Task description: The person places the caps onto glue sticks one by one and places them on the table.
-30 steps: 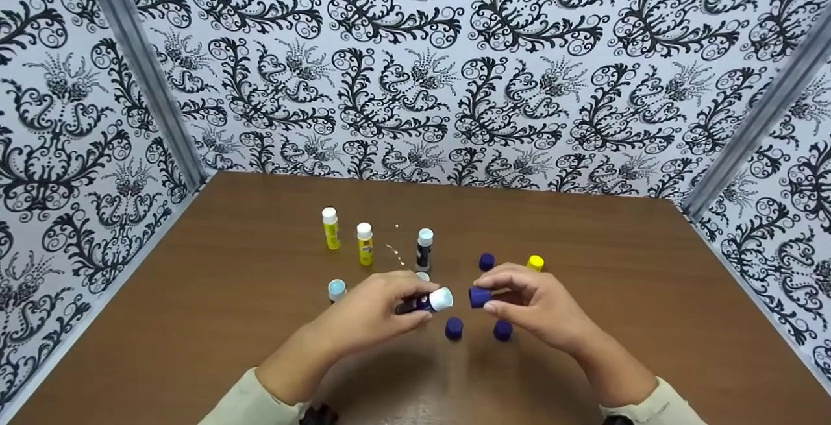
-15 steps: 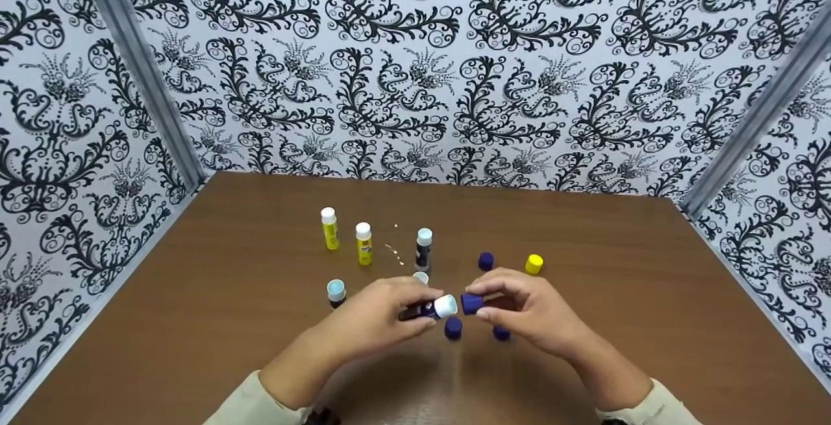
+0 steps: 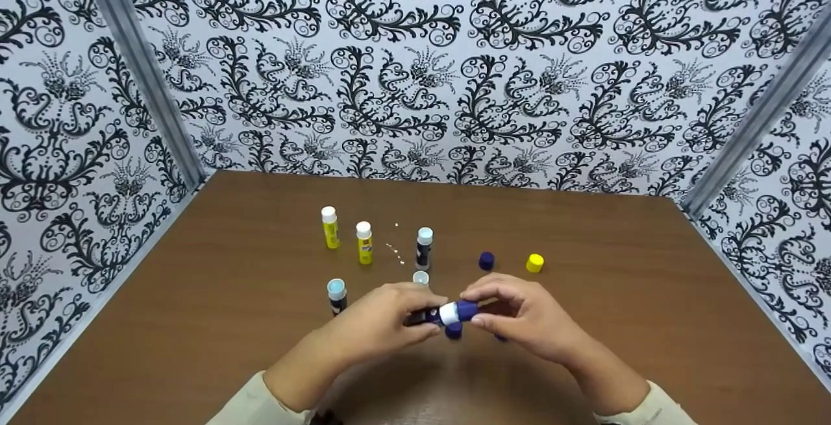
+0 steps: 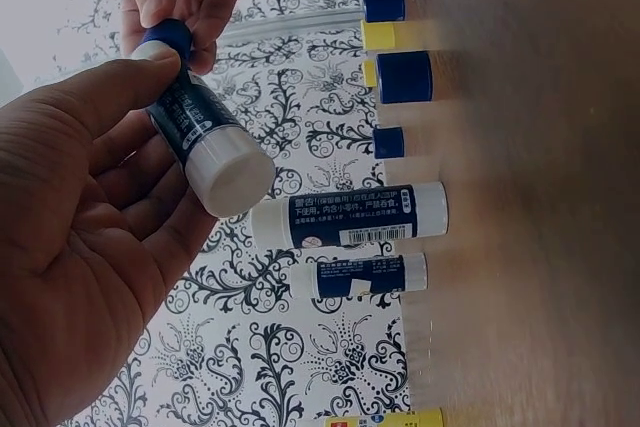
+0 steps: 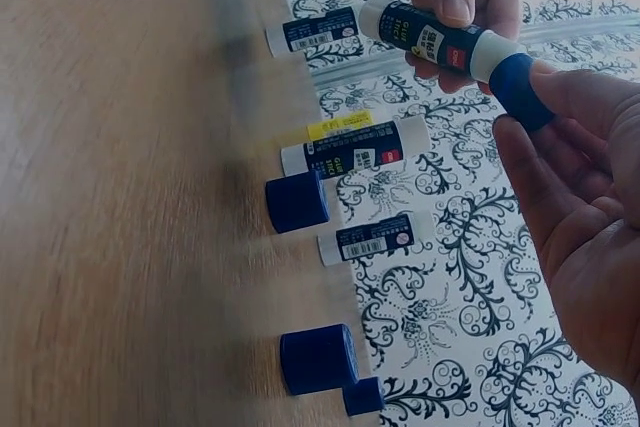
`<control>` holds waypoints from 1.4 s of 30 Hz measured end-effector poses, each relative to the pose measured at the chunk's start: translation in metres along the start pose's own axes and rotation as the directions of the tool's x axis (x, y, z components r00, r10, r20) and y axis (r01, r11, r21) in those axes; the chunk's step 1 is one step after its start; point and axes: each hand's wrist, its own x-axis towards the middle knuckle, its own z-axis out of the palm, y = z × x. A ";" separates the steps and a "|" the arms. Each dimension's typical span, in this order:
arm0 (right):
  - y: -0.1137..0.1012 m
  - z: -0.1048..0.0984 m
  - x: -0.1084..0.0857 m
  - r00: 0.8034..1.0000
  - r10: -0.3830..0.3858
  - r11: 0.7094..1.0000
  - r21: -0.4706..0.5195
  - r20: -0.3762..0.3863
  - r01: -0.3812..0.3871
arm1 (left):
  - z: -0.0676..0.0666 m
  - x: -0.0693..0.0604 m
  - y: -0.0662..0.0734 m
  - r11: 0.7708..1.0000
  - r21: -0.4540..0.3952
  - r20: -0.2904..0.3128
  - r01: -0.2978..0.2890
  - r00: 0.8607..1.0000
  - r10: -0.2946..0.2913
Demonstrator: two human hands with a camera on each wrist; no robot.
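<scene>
Gap closed: blue cap (image 5: 520,90) now meets glue stick (image 5: 425,37), likely part-seated. Fingers: left hand (image 3: 380,318) grips stick, right hand (image 3: 535,318) pinches cap.

We hold our left hand (image 3: 383,316) and right hand (image 3: 535,318) close together, fingers (image 3: 490,289) curled, forearms (image 3: 304,368) slanting in from the near left and near right.

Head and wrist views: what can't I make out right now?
Head: base of the glue stick just beyond the left hand, hidden by that hand.
Head: most of a loose blue cap, behind the right hand.
Left wrist: a yellow glue stick, cut off by the bottom edge.
Left wrist: part of the held glue stick, under the left thumb.
</scene>
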 end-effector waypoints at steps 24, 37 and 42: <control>0.003 0.003 -0.001 0.999 -0.043 0.995 -0.089 0.014 0.044 | 0.002 0.000 0.001 0.998 0.055 -0.015 0.006 1.000 -0.005; 0.004 0.005 0.000 1.000 -0.016 0.990 -0.137 0.017 0.018 | 0.003 0.002 0.002 0.995 0.006 -0.012 0.096 0.995 -0.096; 0.003 0.006 0.000 1.000 -0.011 0.991 -0.130 0.016 0.013 | 0.005 0.001 0.002 0.996 0.019 -0.028 0.083 0.996 -0.083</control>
